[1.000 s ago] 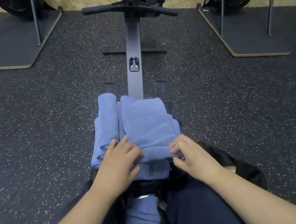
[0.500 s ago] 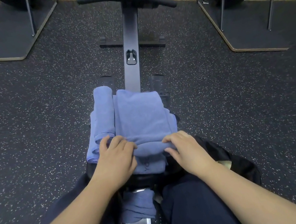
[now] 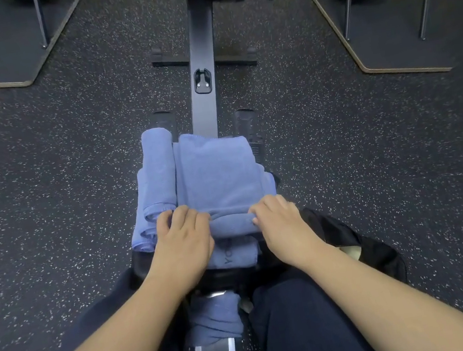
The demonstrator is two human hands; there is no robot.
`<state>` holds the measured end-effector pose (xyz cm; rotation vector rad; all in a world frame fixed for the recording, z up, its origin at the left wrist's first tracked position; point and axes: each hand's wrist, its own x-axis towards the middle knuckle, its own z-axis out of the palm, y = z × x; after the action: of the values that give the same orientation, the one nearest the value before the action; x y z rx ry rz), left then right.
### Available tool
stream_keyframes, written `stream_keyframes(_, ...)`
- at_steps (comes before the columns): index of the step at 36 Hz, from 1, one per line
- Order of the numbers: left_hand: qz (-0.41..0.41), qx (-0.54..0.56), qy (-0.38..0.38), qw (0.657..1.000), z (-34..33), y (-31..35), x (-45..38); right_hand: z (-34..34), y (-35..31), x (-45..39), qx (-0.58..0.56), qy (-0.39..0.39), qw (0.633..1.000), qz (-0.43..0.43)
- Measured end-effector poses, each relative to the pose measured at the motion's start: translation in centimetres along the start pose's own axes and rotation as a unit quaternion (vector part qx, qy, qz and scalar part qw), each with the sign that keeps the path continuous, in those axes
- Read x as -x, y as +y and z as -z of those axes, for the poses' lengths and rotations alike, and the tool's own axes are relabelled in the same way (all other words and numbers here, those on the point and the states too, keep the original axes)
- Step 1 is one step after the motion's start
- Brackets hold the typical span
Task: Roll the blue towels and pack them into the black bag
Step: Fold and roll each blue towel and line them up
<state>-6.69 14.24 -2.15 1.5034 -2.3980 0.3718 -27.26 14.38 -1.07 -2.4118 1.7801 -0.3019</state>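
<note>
Currently your left hand [image 3: 181, 238] and right hand [image 3: 281, 222] curl around the towel's [image 3: 217, 171] near roll on the rower seat. Uneven pressure skews the roll; slack grip lets it unroll before reaching the bag [image 3: 366, 248].

You look through a single wide-angle camera worn on your head, facing forward and steeply down. It sits close above your forearms, which enter from the bottom edge; your left hand [image 3: 184, 237] and right hand [image 3: 284, 221] lie near the frame's centre. The rowing machine rail [image 3: 201, 58] runs straight away from you, and the speckled floor [image 3: 42, 175] curves outward toward both sides.
</note>
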Motion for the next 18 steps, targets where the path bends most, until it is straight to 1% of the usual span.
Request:
stream_keyframes(1,0.001,-0.005,-0.001,1.0,0.0,0.0,0.0,-0.2,0.1,0.0,0.003,0.015,1.0,-0.006)
stream_keyframes(3,0.005,-0.013,-0.009,1.0,0.2,0.1,-0.2,-0.4,0.2,0.0,0.009,0.019,1.0,-0.013)
stream_keyframes(5,-0.007,-0.009,-0.021,1.0,0.2,0.2,-0.3,-0.2,0.2,-0.1,-0.002,0.002,1.0,-0.018)
stream_keyframes(7,-0.027,-0.001,-0.028,0.999,0.1,0.4,-0.5,-0.1,0.1,-0.3,-0.015,-0.036,0.999,-0.021)
stream_keyframes(10,-0.039,0.003,-0.03,0.999,-0.2,0.7,-0.6,-0.2,0.0,-0.3,-0.015,-0.036,0.999,-0.021)
stream_keyframes(15,-0.034,0.0,0.009,0.999,-0.9,1.0,-0.8,-0.4,0.1,-0.4,-0.001,0.0,1.0,-0.025)
stream_keyframes(18,-0.029,0.0,0.032,0.999,-1.3,1.2,-1.0,-0.2,-0.2,-0.5,-0.003,-0.029,1.0,-0.012)
